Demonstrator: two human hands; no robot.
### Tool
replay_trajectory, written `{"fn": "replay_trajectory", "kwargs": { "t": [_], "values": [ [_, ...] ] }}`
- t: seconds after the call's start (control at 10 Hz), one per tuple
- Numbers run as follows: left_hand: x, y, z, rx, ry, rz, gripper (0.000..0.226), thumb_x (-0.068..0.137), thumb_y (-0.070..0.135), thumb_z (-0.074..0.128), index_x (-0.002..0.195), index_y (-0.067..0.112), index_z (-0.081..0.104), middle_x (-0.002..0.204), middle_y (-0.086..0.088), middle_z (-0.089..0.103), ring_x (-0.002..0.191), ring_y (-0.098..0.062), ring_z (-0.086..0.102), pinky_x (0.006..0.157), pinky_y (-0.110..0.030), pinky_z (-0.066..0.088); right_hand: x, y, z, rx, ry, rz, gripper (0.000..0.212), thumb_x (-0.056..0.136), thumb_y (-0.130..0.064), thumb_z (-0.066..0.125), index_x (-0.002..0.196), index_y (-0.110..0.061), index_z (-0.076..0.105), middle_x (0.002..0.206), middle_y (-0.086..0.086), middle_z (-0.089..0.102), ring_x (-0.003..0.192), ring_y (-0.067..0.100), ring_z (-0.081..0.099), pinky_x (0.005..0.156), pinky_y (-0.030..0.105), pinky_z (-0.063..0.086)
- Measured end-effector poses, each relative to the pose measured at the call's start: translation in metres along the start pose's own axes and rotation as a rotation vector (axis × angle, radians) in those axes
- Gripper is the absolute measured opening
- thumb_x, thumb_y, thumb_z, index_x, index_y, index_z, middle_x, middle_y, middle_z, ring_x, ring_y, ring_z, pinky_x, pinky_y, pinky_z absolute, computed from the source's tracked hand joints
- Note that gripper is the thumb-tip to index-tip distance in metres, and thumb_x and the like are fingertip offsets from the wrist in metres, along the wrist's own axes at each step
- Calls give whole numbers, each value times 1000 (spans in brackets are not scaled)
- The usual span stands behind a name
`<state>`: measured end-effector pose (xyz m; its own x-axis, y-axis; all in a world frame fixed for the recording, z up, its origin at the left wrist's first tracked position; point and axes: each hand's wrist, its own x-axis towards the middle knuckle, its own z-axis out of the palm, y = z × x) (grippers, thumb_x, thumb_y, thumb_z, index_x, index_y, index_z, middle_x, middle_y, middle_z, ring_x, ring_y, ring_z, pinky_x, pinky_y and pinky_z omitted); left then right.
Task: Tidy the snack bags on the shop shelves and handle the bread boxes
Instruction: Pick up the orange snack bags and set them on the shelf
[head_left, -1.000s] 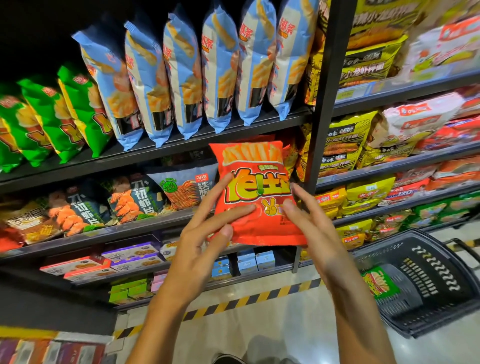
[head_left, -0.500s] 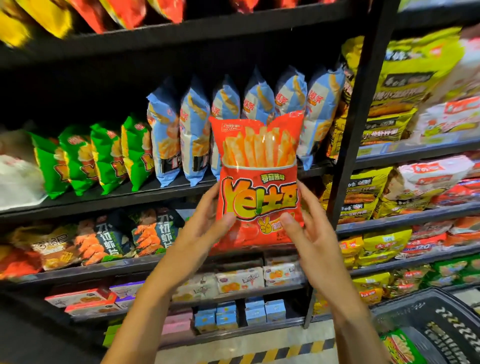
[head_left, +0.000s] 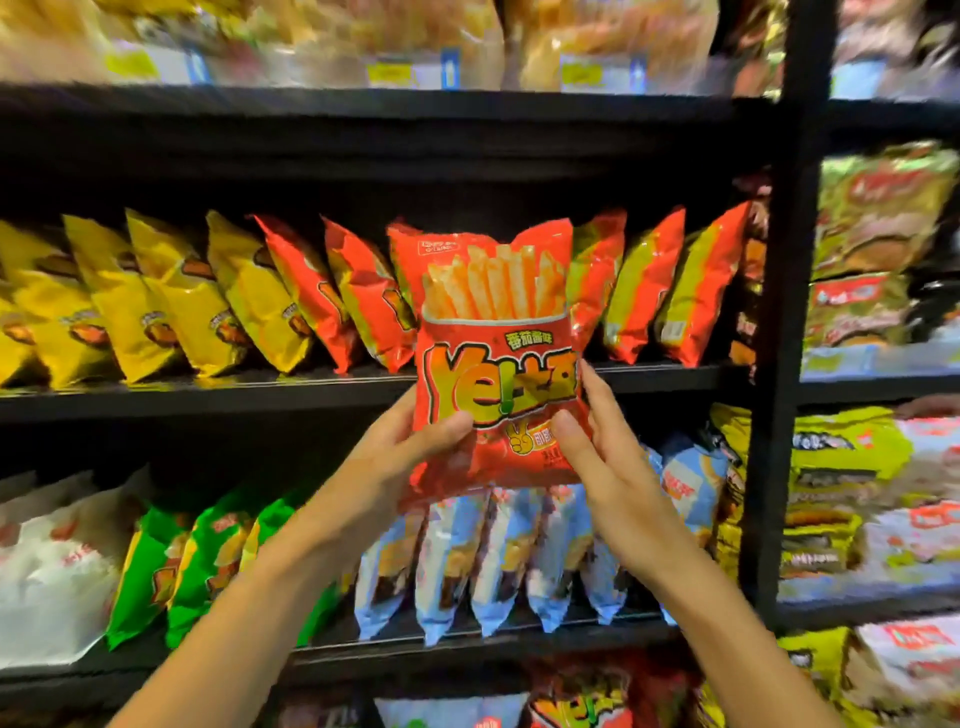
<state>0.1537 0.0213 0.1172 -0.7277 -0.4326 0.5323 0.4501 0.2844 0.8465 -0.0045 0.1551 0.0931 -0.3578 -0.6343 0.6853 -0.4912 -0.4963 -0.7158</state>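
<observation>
Head view: a red fries bag is held upright before the shelf of red bags. It is clamped at its lower edges by left hand and right hand fingers.

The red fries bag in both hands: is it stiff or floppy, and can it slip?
The red fries bag looks puffed, so probably light and holding its shape. Its glossy film may slip. The left hand and right hand pinch only its lower half.
</observation>
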Motion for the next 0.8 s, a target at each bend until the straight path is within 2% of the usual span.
{"fn": "replay_trajectory", "kwargs": {
  "t": [0.1,0.2,0.3,0.4,0.5,0.6,0.7,0.8],
  "values": [
    [28,19,-5,-48,-8,42,4,85,22,66,89,20,66,63,13,59,53,0,54,52,-14,49,39,-7,-2,-42,-7,-31,43,103,-36,46,132,-61,28,112,-70,38,113,-43,31,92,-8,27],
    [47,28,-12,44,13,125,11,91,16,63,101,13,60,71,6,61,61,-6,56,62,-19,52,69,-4,-13,-70,23,-86,57,96,-43,52,149,-48,32,137,-44,49,129,-24,42,108,10,37],
    [71,23,-20,99,117,198,34,87,17,73,118,11,60,90,2,71,78,-14,64,76,-30,58,96,10,-33,-129,191,-124,62,100,-31,64,154,-37,35,148,-15,53,135,-3,50,115,25,42],
    [102,10,-22,270,220,307,72,85,17,82,147,20,45,126,4,72,112,-10,69,103,-32,51,123,28,-50,-303,374,-159,73,95,-20,75,156,-28,35,155,-6,46,140,8,46,119,38,40],
    [131,-1,-12,474,275,397,89,89,14,80,158,18,25,140,5,58,121,12,55,106,-11,38,150,40,-58,-478,464,-216,78,92,-17,76,157,-26,33,159,-3,39,148,13,36,123,43,32],
    [157,-12,2,613,304,448,90,90,10,76,161,16,20,146,3,54,131,1,52,112,-18,37,169,49,-63,-675,481,-259,80,90,-16,76,158,-22,34,167,-2,25,155,17,22,128,38,21],
    [184,-25,8,700,318,457,94,89,10,74,163,20,16,157,0,45,144,-15,44,120,-39,36,182,61,-63,-810,469,-279,80,90,-20,77,158,-23,35,171,-10,10,158,15,12,125,27,17],
    [206,-33,12,747,346,444,96,90,9,71,164,24,12,162,0,37,149,-16,36,123,-41,33,187,67,-60,-841,463,-308,78,89,-23,78,156,-23,39,172,-13,5,159,14,8,123,34,24]
  ]
}}
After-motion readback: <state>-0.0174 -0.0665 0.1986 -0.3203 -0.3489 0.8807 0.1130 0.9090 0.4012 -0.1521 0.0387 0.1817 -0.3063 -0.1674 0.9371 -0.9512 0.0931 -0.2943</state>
